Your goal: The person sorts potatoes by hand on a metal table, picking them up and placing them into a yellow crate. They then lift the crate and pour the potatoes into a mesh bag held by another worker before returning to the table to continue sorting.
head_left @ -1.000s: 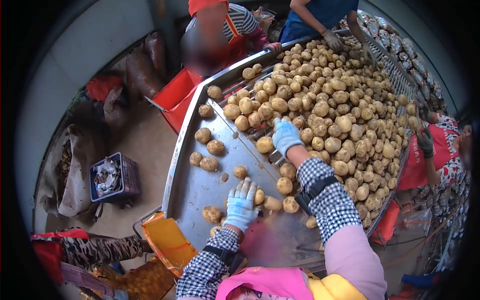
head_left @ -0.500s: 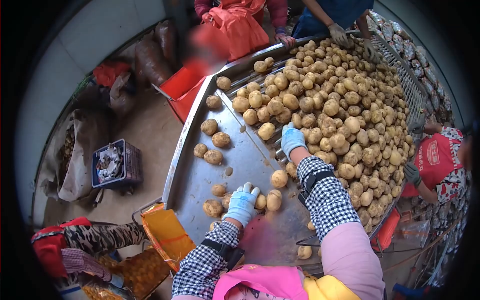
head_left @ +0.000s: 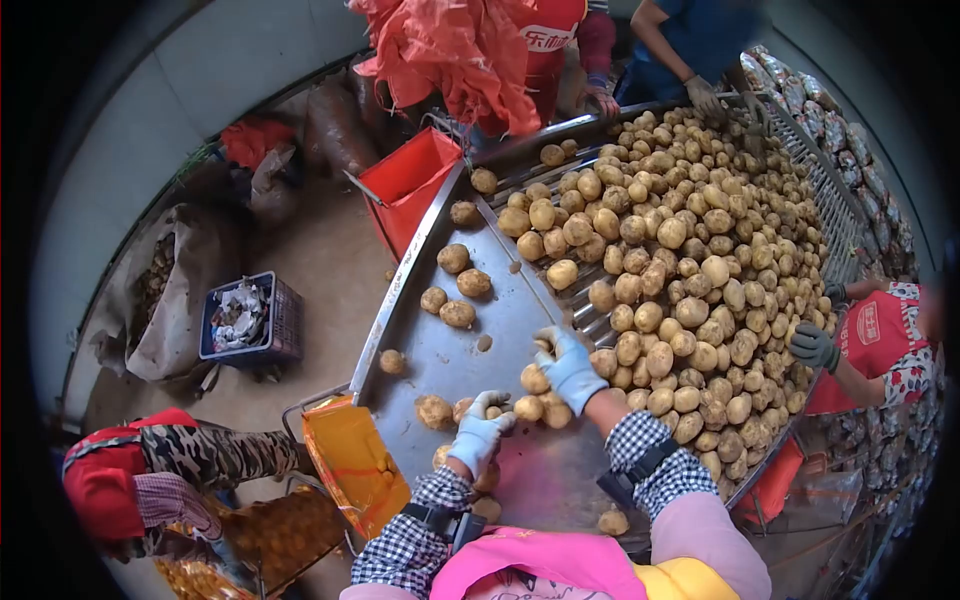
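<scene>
We stand at the near end of a metal sorting table (head_left: 420, 370) and we are sorting potatoes by hand. Our left hand (head_left: 478, 432), in a pale blue glove, lies on the smooth steel sheet with the fingers loosely curved; a few potatoes (head_left: 528, 407) rest just beside its fingertips, and we cannot tell if it really grips one of them. Our right hand (head_left: 568, 365), in the same kind of glove, is spread over the edge where the sheet meets the rollers. Its fingers are bent around a potato (head_left: 535, 379), and it seems to pull it toward us more than to lift it.

The big heap of potatoes (head_left: 690, 260) covers the rollers on the right and the far side. Some single potatoes (head_left: 458, 290) lie apart on the steel sheet, on the left. An orange sack (head_left: 345, 465) hangs open at the near left corner of the table, and a red crate (head_left: 410, 185) stands at the far left side.

In our judgement the step in hand is picking chosen potatoes out of the heap and gathering them on the sheet. The next move calls for a firm closing of both hands on the gathered potatoes, because they are round and roll easily on smooth steel.

Other workers' gloved hands (head_left: 812, 347) reach in from the right.
</scene>
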A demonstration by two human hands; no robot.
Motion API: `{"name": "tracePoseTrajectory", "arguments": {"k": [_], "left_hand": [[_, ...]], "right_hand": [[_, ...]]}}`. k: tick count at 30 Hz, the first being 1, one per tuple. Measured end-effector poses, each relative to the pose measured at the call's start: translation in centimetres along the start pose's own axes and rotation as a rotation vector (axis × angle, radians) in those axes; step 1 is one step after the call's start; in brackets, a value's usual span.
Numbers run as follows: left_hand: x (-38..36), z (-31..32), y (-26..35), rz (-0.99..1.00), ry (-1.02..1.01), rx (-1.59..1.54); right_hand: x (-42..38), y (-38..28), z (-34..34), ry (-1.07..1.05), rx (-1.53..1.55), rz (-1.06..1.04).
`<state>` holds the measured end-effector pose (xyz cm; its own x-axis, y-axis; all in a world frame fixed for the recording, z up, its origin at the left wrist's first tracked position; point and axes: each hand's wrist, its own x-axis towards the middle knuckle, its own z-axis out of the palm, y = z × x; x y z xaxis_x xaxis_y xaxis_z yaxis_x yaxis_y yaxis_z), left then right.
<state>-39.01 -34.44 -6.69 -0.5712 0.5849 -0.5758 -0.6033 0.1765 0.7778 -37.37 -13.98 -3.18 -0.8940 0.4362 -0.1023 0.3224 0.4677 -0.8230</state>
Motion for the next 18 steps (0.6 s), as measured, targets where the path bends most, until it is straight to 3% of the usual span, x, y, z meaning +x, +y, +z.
{"name": "tracePoseTrajectory", "arguments": {"k": [1,3,5,7,9,10,11,13,15,17,18], "left_hand": [[-0.7,-0.4,0.3,0.024,0.002,0.011],[-1.9,-1.2,0.3,-0.024,-0.122,-1.005],[-2.2,-2.6,-1.3,-0.009,-0.359,-1.167],[-3.8,-2.3,-1.7,0.028,-0.138,-1.076],[-5.7,-2.6,-1.3,0.088,-0.209,-1.027],[-6.9,-3.2,-1.2,0.010,-0.346,-1.150],[-7.3,-3.6,-1.8,0.021,-0.354,-1.146],[-7.5,-4.4,-3.5,-0.090,-0.365,-1.321],[-8.3,-4.7,-4.7,-0.092,-0.403,-1.260],[-9.6,-4.8,-5.8,0.139,-0.278,-0.808],[-9.7,-4.8,-5.6,0.147,-0.291,-0.800]], "right_hand": [[-2.0,-3.0,0.9,-0.011,0.238,0.068],[-4.9,-2.4,4.8,-0.010,0.192,-0.121],[-8.4,-3.8,7.6,-0.110,0.192,-0.134],[-10.9,-4.7,9.7,0.048,-0.011,-0.394],[-12.3,-5.1,10.6,0.005,0.028,-0.398],[-12.8,-5.3,11.0,0.067,-0.003,-0.448],[-13.1,-5.9,10.7,0.073,-0.005,-0.460],[-13.7,-7.3,9.5,0.131,-0.276,-0.562],[-13.8,-7.0,9.3,0.156,-0.293,-0.573],[-14.3,-6.9,9.0,-0.004,-0.203,-0.549],[-14.5,-7.1,8.9,0.010,-0.208,-0.556]]}}
